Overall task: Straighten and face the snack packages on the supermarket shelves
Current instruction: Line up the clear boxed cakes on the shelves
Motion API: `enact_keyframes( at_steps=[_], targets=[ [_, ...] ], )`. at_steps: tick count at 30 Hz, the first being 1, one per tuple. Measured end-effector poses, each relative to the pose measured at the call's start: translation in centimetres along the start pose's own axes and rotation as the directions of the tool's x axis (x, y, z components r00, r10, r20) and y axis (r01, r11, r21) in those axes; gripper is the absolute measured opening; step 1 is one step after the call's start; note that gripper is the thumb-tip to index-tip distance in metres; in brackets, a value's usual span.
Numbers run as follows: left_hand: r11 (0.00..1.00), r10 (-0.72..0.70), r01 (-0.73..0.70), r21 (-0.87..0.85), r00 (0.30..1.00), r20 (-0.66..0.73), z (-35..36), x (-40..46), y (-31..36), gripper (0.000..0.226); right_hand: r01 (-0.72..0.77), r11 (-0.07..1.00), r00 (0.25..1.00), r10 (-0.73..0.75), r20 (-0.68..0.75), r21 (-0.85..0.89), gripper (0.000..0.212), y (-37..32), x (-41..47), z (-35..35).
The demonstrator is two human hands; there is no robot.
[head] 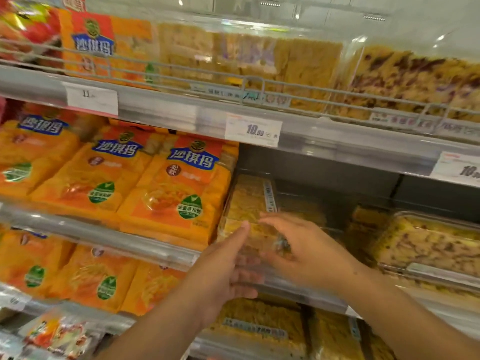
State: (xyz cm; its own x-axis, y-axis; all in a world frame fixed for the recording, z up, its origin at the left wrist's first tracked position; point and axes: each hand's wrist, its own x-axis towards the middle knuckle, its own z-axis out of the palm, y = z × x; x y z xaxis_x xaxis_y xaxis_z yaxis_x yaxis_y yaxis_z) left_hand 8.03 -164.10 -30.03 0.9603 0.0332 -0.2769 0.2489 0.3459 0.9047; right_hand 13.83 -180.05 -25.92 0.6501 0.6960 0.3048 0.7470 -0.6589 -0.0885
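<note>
Head view: left hand (228,268) and right hand (306,250) grip a clear snack tray (249,203) (middle shelf).

Two hands (228,268), three visible price tags (253,131), four shelf levels (155,113).

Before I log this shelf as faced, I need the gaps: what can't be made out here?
- Clear snack box: both hands cover its front, so its seating is unclear.
- Left hand: fingers show blurred through the plastic, grip uncertain.
- Right hand: motion blur hides its fingertip contact.
- Left price tag: digits smeared.
- Right price tag: cut by the frame edge.
- Shelf back behind the box: dark, stock depth unreadable.
</note>
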Motion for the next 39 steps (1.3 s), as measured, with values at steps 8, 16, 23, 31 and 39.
enact_keyframes(
  at_steps=[8, 16, 23, 31, 39],
  targets=[
    [0.956, 0.268, -0.249, 0.157, 0.956, -0.117, 0.2, 0.7, 1.3, 0.032, 0.026, 0.998, 1.000, -0.026, -0.005, -0.054, 0.075, -3.4, -2.8, 0.7],
    [0.809, 0.456, -0.430, 0.400, 0.889, 0.034, -2.0, 2.9, 5.7, 0.051, -0.123, 0.992, 0.976, 0.117, -0.181, -0.021, 0.052, 3.5, -1.2, -5.8],
    [0.792, 0.528, -0.506, 0.341, 0.849, 0.036, -3.7, 7.5, 4.5, 0.067, -0.328, 0.923, 0.933, 0.350, 0.083, -0.204, 0.083, 9.3, 1.6, -8.7],
    [0.671, 0.668, -0.651, 0.355, 0.739, 0.092, -5.5, 8.7, 3.7, 0.067, -0.252, 0.936, 0.958, 0.277, 0.074, -0.246, 0.049, 8.7, 1.0, -8.0],
    [0.633, 0.693, -0.700, 0.331, 0.703, 0.160, -6.3, 9.1, 3.2, 0.076, -0.187, 0.916, 0.965, 0.240, 0.110, -0.356, 0.051, 7.1, -0.1, -9.0]
  ],
)
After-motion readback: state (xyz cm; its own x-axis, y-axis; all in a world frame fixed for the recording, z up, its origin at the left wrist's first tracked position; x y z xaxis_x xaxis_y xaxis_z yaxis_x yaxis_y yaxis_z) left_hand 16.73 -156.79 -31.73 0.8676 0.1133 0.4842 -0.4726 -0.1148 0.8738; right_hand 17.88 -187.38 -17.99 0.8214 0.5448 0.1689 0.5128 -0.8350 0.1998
